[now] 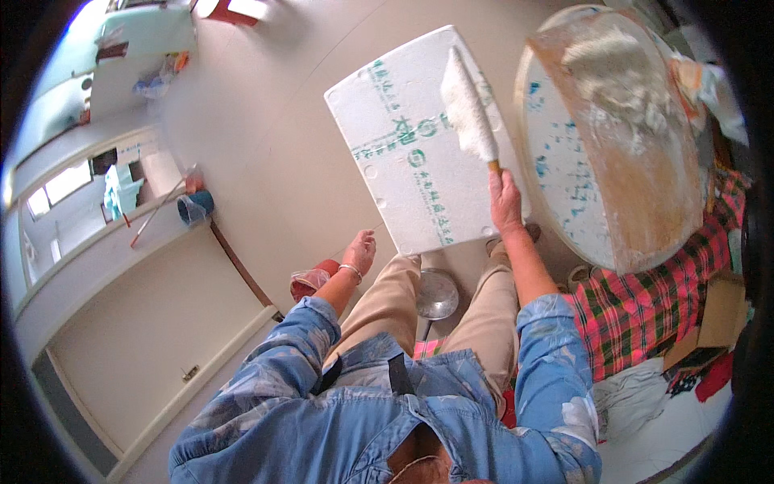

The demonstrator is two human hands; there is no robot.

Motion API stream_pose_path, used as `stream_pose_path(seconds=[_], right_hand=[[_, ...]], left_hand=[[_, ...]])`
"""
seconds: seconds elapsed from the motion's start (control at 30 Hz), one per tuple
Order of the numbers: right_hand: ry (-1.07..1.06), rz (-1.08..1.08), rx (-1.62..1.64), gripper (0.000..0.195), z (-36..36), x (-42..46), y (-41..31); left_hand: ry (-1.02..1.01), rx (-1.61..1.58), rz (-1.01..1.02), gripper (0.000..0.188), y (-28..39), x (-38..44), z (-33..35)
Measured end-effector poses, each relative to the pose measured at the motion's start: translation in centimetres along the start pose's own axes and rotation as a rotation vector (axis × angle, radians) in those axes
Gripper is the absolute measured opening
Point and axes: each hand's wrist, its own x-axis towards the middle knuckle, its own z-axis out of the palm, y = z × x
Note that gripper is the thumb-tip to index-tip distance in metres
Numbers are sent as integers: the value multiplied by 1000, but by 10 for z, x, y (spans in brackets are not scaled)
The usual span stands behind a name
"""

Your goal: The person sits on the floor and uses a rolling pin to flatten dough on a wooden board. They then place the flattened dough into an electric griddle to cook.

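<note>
My right hand [507, 202] grips the wooden handle of a broad blade [467, 109], whose long flat part is coated with a pale, floury mass. The blade is over a white polystyrene foam box or lid [393, 175] bearing green print. Near my left thigh, my left hand [361, 251] hangs with fingers slightly bent and nothing in it. To the right, a wooden board [653, 181] dusted with white powder lies across a round, blue-marked surface [559, 157], with a heap of pale dough or flour [617, 66] at its far end.
Between my legs a metal pan [437, 294] rests low down. A red bin with a plastic liner [311, 281] stands left of my left leg. Pink plaid cloth [653, 302] and an open cardboard box [716, 314] are at the right. A blue bin [195, 207] is near the door at left.
</note>
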Motion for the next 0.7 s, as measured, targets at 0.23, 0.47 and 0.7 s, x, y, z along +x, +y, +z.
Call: stream_pose_path(seconds=[0.23,0.47,0.7], right_hand=[[125,-154,-334,34,85,95,27],[-11,-241,-595,36,169,90,58],[39,-565,-633,44,205,75,57]], left_hand=[[135,-126,6,56,-113,143,8],[-116,-857,-414,70,-53,220,20],[-284,-953,-314,87,-36,188,15]])
